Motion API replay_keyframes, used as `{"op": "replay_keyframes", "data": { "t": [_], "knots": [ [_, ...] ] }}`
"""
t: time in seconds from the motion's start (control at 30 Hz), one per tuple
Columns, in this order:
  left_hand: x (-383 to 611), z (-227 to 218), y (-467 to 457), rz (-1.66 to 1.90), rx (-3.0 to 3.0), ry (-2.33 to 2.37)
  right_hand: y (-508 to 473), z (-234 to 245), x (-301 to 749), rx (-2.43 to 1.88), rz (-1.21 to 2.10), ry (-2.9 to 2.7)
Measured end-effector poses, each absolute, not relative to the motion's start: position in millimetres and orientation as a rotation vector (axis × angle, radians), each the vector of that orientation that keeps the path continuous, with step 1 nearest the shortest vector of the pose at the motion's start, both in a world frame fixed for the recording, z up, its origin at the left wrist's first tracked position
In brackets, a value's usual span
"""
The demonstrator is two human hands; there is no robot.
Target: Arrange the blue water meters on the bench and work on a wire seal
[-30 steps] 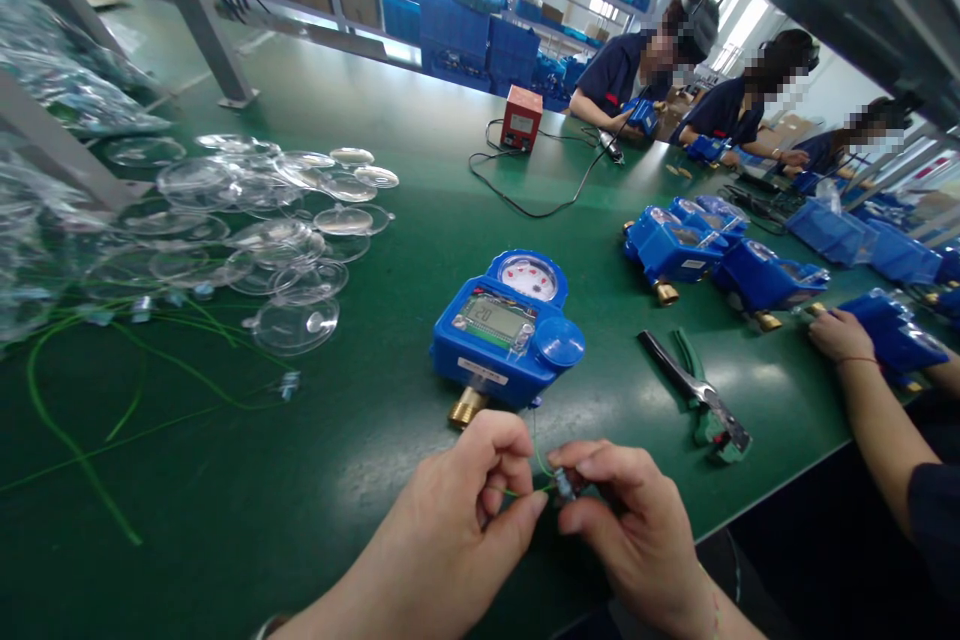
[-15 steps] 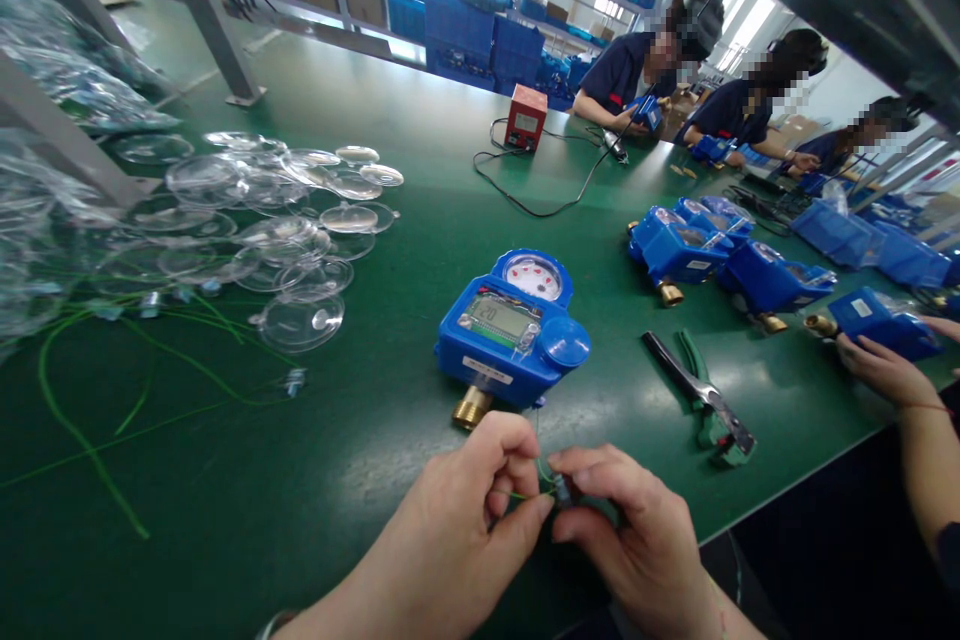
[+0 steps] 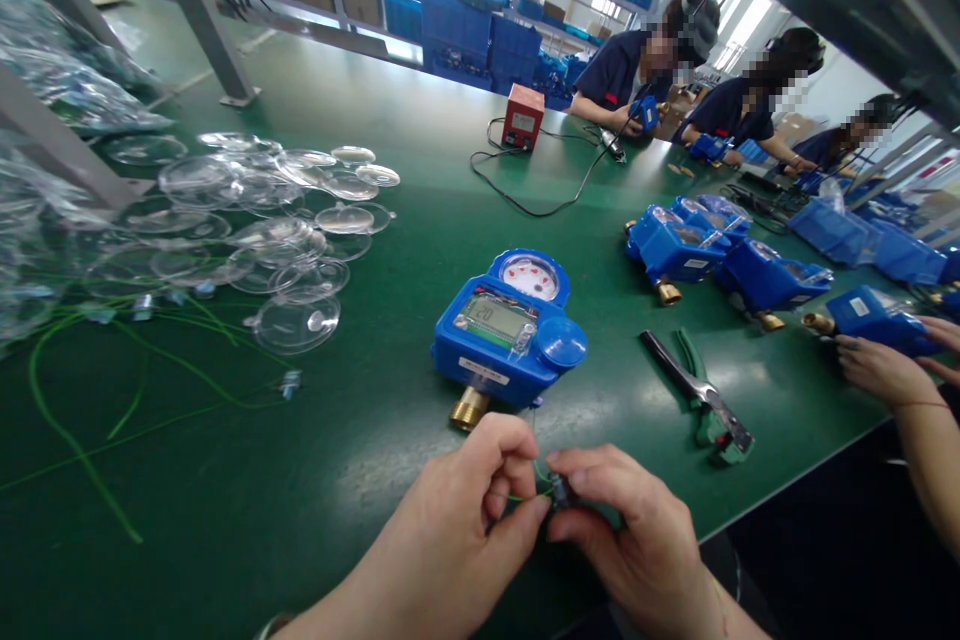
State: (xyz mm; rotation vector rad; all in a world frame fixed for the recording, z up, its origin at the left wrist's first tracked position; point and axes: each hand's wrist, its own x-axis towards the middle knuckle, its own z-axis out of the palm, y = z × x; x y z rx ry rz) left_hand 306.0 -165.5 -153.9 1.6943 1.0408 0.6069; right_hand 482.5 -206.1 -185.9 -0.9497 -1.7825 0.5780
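A blue water meter (image 3: 510, 330) with a round dial, an LCD screen and a brass fitting lies on the green table (image 3: 360, 480), just beyond my hands. My left hand (image 3: 457, 530) pinches a thin green wire (image 3: 538, 470) that runs up to the meter. My right hand (image 3: 637, 540) is closed on a small seal piece (image 3: 559, 492) at the wire's end. The two hands meet fingertip to fingertip near the table's front edge.
Green-handled pliers (image 3: 701, 400) lie right of the meter. Clear plastic discs (image 3: 285, 230) and loose green wires (image 3: 112, 370) cover the left. More blue meters (image 3: 720, 255) sit at the right, where a neighbour's hand (image 3: 885, 370) holds one. A red box (image 3: 523, 117) and other workers are farther back.
My hands stay together on the wire and seal, barely shifting. The neighbour's hand at the right has drawn a blue meter closer to the table's edge.
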Motion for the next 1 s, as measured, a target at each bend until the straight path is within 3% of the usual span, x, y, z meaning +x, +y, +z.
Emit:
{"op": "replay_keyframes", "data": {
  "t": [0.47, 0.77, 1.0],
  "knots": [
    [306.7, -159.7, -159.8, 0.654, 1.146, 0.749, -207.8, -197.1, 469.5, -0.966, 0.726, -1.465],
    [306.5, -163.4, -159.6, 0.605, 1.22, 0.714, -199.5, -194.2, 472.7, -0.895, 0.475, -1.719],
    [308.4, -154.4, -155.2, 0.681, 1.272, 0.81, -199.5, -193.0, 467.2, -1.109, 0.245, -1.766]
  ]
}}
